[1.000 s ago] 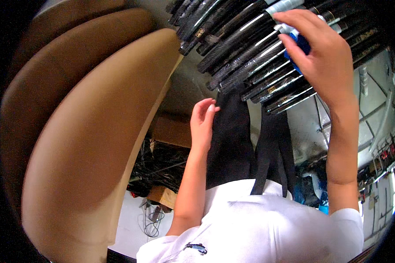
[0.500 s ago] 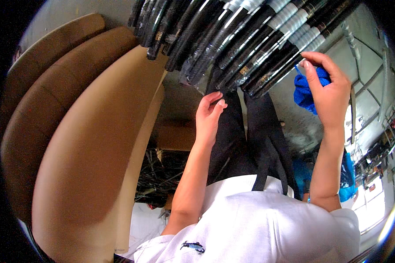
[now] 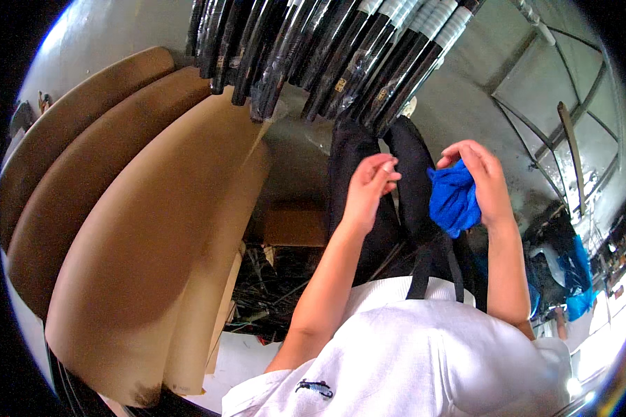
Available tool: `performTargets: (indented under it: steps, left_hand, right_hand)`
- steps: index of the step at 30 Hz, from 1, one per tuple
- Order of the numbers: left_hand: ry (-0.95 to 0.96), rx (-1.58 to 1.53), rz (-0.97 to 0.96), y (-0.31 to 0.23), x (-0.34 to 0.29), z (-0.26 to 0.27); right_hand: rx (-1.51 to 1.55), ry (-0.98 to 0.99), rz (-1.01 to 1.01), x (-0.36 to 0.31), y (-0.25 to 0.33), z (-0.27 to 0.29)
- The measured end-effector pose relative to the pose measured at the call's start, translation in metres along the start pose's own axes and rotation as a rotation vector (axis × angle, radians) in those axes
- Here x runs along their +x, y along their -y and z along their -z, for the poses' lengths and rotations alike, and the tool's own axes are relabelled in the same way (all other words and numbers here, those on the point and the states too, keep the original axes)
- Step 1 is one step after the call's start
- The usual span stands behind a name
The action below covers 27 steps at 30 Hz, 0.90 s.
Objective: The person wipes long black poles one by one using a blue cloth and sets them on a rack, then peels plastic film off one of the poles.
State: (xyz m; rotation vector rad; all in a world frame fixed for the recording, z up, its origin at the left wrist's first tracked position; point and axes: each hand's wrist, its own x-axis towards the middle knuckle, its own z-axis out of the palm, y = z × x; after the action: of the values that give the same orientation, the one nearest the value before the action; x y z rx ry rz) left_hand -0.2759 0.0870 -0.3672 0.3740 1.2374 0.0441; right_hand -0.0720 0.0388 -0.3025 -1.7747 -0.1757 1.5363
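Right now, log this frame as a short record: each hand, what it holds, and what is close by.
left hand: empty, fingers loosely curled, not touching the cloth
right hand: gripping a bunched blue cloth
above hands: bundle of black rods with pale banded ends
person's left: large rolls of brown paper
clothing: white shirt, black trousers

A bright blue cloth (image 3: 454,199) sits bunched in the right hand (image 3: 485,182), the strongest colour in view. Above it hangs a bundle of glossy black rods (image 3: 341,55), several tipped with white ribbed ends and a few carrying small gold labels. To the left stand wide rolls of plain brown paper (image 3: 139,229), tan and unpatterned, darkened at one lower corner. The person wears a white polo shirt (image 3: 424,361) with a small dark emblem on the chest, plus black trousers (image 3: 389,194). The left hand (image 3: 368,187) holds nothing coloured. Grey concrete floor (image 3: 480,76) beyond
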Motion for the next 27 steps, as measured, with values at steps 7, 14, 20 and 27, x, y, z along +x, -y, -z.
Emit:
performTargets:
  steps: [7,14,20,27]
  left_hand:
    - [0.081,-0.112,-0.059,0.024,-0.021,-0.018]
    - [-0.137,-0.256,-0.204,0.013,-0.007,0.006]
    - [0.395,0.044,0.01,0.004,-0.093,-0.057]
    - [0.286,0.209,-0.14,0.012,-0.113,-0.129]
  right_hand:
    - [0.28,0.308,-0.095,-0.053,-0.028,-0.009]
    - [0.115,0.227,-0.133,-0.085,-0.039,0.002]
    - [0.335,-0.081,0.05,-0.106,-0.04,0.021]
    - [0.181,-0.284,0.464,-0.122,-0.024,0.037]
